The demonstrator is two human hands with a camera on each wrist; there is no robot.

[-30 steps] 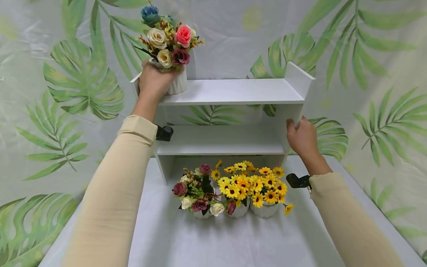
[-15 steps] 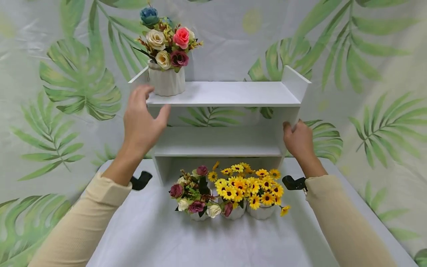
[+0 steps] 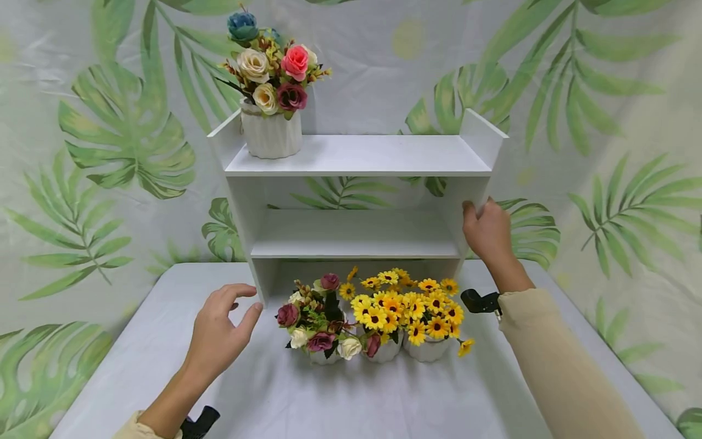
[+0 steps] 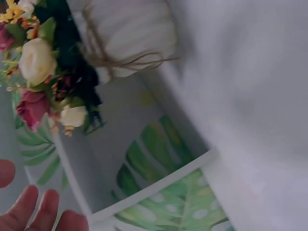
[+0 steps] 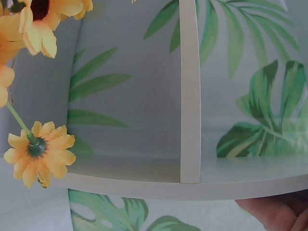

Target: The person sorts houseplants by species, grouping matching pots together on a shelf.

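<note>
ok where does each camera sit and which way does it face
Head: worn on the head, looking forward and down at the white shelf and yellow flowers; left hand, right hand and sleeves show.
Left wrist: on that wrist, facing a rose pot and white shelf; left fingers at lower left.
Right wrist: on that wrist, facing white shelf and yellow flowers; right fingers at lower right.
Head and right wrist share yellow flowers.
</note>
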